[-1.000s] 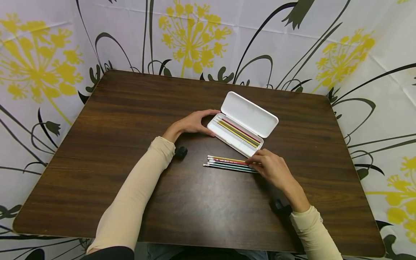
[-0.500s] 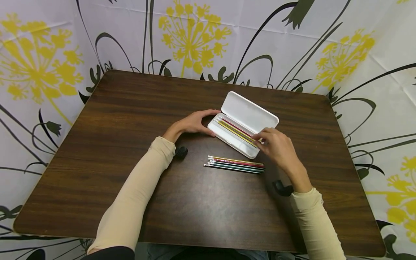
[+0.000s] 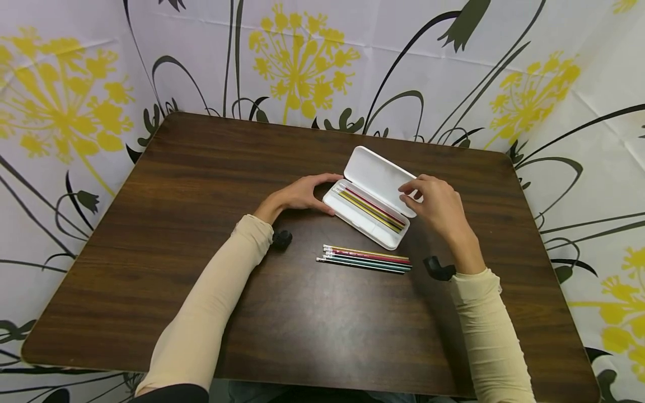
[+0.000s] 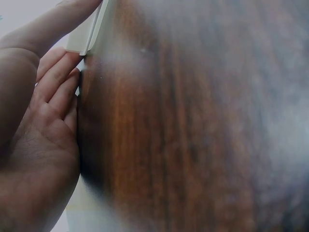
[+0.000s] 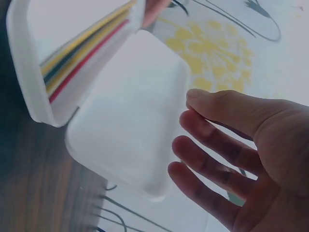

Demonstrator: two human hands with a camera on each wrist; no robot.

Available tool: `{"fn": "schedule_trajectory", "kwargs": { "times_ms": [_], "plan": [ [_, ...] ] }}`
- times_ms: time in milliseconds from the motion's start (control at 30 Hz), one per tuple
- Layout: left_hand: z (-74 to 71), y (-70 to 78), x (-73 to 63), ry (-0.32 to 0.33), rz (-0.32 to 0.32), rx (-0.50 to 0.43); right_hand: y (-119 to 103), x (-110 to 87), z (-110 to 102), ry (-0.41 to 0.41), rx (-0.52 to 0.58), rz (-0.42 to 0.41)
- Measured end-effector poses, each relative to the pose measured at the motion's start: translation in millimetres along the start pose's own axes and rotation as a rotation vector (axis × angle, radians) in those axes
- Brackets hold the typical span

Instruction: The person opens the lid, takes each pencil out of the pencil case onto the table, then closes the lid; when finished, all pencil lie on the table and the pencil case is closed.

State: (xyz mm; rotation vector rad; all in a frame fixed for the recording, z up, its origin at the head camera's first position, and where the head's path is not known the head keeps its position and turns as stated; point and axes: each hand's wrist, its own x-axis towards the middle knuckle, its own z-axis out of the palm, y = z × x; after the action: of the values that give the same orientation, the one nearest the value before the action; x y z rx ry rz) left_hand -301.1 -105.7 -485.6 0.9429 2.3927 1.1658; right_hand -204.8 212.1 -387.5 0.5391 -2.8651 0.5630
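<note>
A white pencil case [image 3: 365, 228] lies on the table with its lid [image 3: 375, 170] raised. Several pencils [image 3: 373, 209], yellow, dark green and red, lie along the case's back side. My left hand [image 3: 299, 193] holds the case's left end, thumb on the near side and fingers on the far side. My right hand [image 3: 437, 206] is at the lid's right end, fingers loosely bent and spread. In the right wrist view, the fingertips [image 5: 190, 116] are right at the lid's edge, with nothing pinched between them. A row of several pencils [image 3: 365, 259] lies in front of the case.
The brown wood-grain table [image 3: 201, 168] extends around the case on all sides. A white cloth with yellow flowers [image 3: 297, 61] hangs behind it. Black wrist-worn cameras stick out beside the left wrist [image 3: 282, 240] and the right wrist [image 3: 438, 270].
My right hand has risen from the pencils on the table, passed over the case's right end, and moved up to the lid. The left hand has stayed on the case.
</note>
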Motion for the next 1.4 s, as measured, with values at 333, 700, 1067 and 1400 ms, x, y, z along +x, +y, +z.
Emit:
{"fn": "schedule_trajectory", "kwargs": {
  "times_ms": [333,700,1067,1400],
  "plan": [
    [2.8,-1.6,-1.3,-0.005,-0.007,-0.011,-6,10.6,40,-0.187,-0.121,-0.080],
    [0.5,-3.1,2.6,0.007,0.006,-0.005,-13,8.6,61,-0.146,-0.231,-0.123],
    [-1.2,-3.3,0.5,0.005,-0.011,-0.002,-13,6.9,66,-0.182,-0.290,-0.183],
    [0.3,-1.8,0.6,-0.004,-0.018,-0.011,-14,2.1,68,-0.160,-0.185,-0.065]
  ]
}}
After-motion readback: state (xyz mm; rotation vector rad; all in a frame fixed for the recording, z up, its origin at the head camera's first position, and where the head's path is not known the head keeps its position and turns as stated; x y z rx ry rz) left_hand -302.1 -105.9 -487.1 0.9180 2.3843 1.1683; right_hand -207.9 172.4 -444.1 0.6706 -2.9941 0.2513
